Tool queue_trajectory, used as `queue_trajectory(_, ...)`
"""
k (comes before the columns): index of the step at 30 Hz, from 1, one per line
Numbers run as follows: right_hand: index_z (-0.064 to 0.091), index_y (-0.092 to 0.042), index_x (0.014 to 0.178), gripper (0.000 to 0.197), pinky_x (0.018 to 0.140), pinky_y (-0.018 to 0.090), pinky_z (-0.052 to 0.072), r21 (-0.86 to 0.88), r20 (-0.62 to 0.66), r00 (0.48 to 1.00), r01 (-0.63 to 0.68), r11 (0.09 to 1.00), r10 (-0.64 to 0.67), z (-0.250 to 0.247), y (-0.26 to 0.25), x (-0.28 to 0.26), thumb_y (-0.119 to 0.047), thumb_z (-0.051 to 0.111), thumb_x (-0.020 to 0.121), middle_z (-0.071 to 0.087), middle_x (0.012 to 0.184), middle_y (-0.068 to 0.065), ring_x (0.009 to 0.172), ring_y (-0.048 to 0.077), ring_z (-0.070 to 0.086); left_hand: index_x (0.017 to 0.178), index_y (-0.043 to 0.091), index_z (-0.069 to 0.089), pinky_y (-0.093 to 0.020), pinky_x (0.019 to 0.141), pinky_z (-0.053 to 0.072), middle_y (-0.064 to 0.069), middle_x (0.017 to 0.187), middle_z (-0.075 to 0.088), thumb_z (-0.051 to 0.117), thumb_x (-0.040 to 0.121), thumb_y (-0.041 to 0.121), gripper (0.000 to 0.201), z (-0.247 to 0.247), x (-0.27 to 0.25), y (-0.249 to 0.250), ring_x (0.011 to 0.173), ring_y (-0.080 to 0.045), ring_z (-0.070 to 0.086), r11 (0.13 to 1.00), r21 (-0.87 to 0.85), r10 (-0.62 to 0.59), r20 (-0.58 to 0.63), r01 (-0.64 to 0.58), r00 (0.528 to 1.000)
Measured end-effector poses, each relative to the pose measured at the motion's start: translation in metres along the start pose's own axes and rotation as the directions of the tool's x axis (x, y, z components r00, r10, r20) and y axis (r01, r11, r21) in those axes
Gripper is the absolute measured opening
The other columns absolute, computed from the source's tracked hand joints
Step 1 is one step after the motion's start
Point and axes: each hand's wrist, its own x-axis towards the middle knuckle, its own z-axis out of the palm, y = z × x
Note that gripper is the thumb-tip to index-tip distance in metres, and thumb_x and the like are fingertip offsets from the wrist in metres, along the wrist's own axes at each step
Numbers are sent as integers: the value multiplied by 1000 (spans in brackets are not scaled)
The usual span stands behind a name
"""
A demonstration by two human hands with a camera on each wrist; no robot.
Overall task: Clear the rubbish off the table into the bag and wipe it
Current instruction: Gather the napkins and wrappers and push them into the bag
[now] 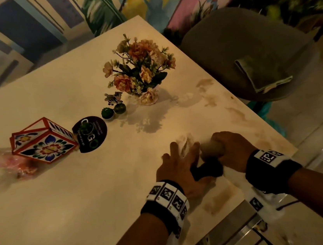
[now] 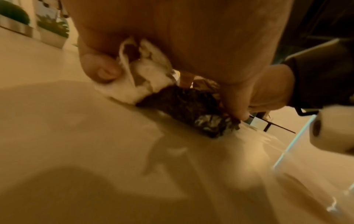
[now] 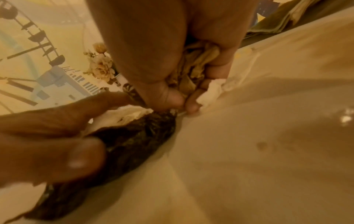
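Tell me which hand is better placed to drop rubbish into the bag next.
Probably right. The right hand already grips a wad and sits nearer the table edge, beyond which the teal bag shows. The left hand only presses on the tissue and black wrapper.

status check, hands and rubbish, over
Left hand spread over white tissue and dark wrapper, fingers pressing. Right hand grips crumpled paper. Table stained, cloth lying on chair. Nothing in the way.
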Motion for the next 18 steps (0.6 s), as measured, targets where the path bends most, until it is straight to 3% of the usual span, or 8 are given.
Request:
queue_trajectory(5,61,-6,83,20,66,33,44,189,-72,995,-53,981,68,-8,3,0,-4,71,66,63,83,11,79,30,56,130,27,31,-44,84,45,-7,140,19,48,91,39,45,0,8,10,113,-37,39,994,28,107,-23,-106,994)
queue_trajectory(8,56,-15,71,22,62,28,34,235,-103,990,-69,969,96,-16,4,2,-2,73,64,58,75,10,73,28,52,138,17,28,-46,87,44,-10,139,24,48,93,24,49,-1,14,10,113,-38,40,987,79,134,36,-137,990)
queue_trajectory(10,51,-23,61,32,62,29,36,290,-145,982,-79,954,125,-23,5,5,-1,74,63,57,71,10,70,28,53,138,13,29,-45,88,43,-12,135,29,46,94,23,48,-3,16,11,112,-37,43,988,86,119,62,-124,991)
queue_trajectory(13,48,-24,56,38,60,29,35,389,-183,971,-75,918,157,-37,4,9,3,75,62,52,62,6,60,22,47,134,7,31,-41,82,41,-15,132,32,48,95,24,47,-10,18,11,106,-38,49,995,34,93,63,-96,994)
queue_trajectory(16,47,-21,52,41,62,28,33,460,-240,956,-41,887,168,-52,5,14,9,73,62,45,55,0,55,15,41,122,6,41,-37,79,41,-13,118,46,52,91,16,35,-19,22,4,103,-36,54,984,-180,-2,-64,-9,998)
queue_trajectory(18,55,-11,58,28,66,31,37,475,-280,944,-24,879,177,-58,9,18,11,72,62,50,59,7,62,19,45,113,7,48,-33,79,45,-8,99,55,52,88,8,24,-25,23,-4,99,-31,58,951,-307,-96,-200,30,975)
